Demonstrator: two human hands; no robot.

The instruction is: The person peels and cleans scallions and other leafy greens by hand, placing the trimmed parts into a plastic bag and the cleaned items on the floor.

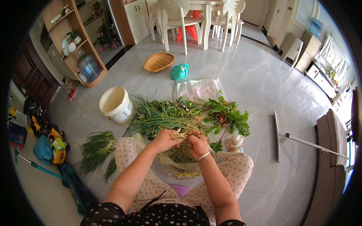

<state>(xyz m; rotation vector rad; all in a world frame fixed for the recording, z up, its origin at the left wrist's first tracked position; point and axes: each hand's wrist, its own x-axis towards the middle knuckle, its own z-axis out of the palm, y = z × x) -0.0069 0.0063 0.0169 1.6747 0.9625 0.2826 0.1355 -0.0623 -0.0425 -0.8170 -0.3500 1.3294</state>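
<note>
My left hand [167, 140] grips a small bunch of pale stalk ends [178, 135], likely spring onions. Against its root side my right hand [198, 142], with a bracelet at the wrist, has its fingers closed on dry roots [189, 135]. Below both hands, a plastic bag [169, 168] between my legs contains tangled roots and trimmings [181, 154]. A pile of long green spring onions [161, 121] spreads just beyond my hands. Leafy greens with reddish roots [226, 114] lie at its right. Another bundle of spring onions [97, 151] rests on the floor by my left knee.
A white bucket [117, 106] stands left of the pile. Farther off are a woven basket [159, 62], a teal plastic bag [180, 71] and a clear plastic sheet [200, 89]. On the right, a floor squeegee [278, 137] lies across the tiles. Dining chairs [181, 22] stand at the back.
</note>
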